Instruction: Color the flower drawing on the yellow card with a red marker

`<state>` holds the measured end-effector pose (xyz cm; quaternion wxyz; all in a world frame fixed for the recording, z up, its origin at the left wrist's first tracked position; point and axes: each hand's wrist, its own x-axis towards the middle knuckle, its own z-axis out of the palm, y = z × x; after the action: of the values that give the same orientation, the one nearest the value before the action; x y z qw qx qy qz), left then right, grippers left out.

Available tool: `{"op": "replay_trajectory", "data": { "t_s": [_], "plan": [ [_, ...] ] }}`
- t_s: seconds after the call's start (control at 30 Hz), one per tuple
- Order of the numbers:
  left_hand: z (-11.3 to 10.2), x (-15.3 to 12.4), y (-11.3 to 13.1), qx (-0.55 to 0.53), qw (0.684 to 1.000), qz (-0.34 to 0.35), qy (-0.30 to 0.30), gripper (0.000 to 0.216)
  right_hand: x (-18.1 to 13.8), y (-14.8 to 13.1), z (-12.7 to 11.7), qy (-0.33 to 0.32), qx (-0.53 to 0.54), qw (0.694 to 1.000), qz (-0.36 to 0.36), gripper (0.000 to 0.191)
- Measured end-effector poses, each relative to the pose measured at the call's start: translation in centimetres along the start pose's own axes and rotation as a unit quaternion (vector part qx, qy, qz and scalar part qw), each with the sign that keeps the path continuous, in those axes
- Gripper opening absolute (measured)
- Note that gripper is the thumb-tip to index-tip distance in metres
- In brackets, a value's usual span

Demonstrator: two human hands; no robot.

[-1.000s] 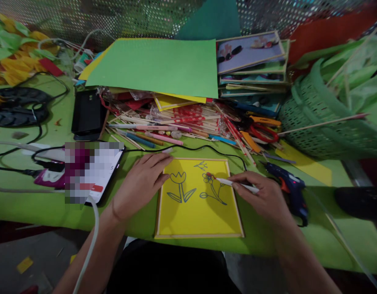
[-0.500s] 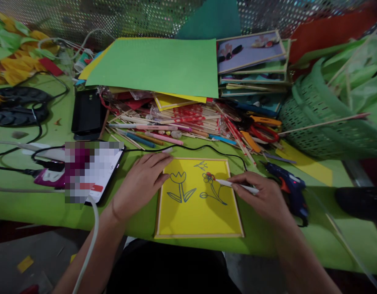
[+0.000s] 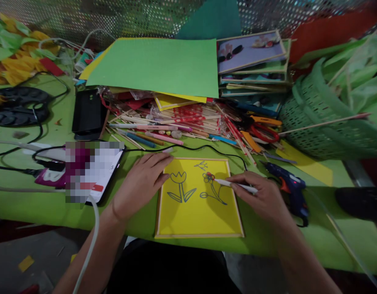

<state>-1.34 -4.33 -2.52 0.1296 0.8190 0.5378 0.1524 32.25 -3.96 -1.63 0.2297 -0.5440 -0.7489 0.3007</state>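
Observation:
A yellow sheet edged with thin wooden sticks lies flat on the green table. It bears dark line drawings: a tulip on the left, a small bee-like figure at the top, and a round-petalled flower with red on its upper petals. My right hand grips a white felt-tip pen, its red tip at that flower. With fingers stretched out, my left hand rests on the sheet's upper left edge.
A blue glue gun lies right of the sheet, near a green basket. Behind are loose pens, sticks, orange-handled scissors, green paper and stacked framed pictures. A phone and cables sit at left.
The pen and my right hand have shifted very slightly at the red-tinted flower. My left hand and the sheet stay in place.

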Motion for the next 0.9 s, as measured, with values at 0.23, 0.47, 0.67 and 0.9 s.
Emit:
{"op": "replay_trajectory", "data": {
  "t_s": [0.23, 0.47, 0.67, 0.9],
  "plan": [
    [-0.02, -0.02, -0.01, 0.001, 1.0, -0.003, -0.003, 0.04, -0.08, 0.03, 0.14, 0.002, -0.001, 1.0, -0.003, 0.014],
    [-0.11, 0.03, 0.08, 0.007, 1.0, 0.003, -0.002, 0.039, -0.03, 0.07, 0.14, 0.005, 0.001, 1.0, -0.003, 0.015],
    [0.0, -0.08, -0.02, 0.007, 1.0, 0.002, 0.001, 0.04, -0.01, -0.24, -0.04, 0.007, 0.004, 1.0, 0.013, 0.016],
    [0.01, -0.04, 0.03, 0.008, 1.0, 0.004, 0.003, 0.04, 0.08, -0.11, -0.11, 0.004, 0.004, 1.0, 0.013, 0.016]
  ]
}}
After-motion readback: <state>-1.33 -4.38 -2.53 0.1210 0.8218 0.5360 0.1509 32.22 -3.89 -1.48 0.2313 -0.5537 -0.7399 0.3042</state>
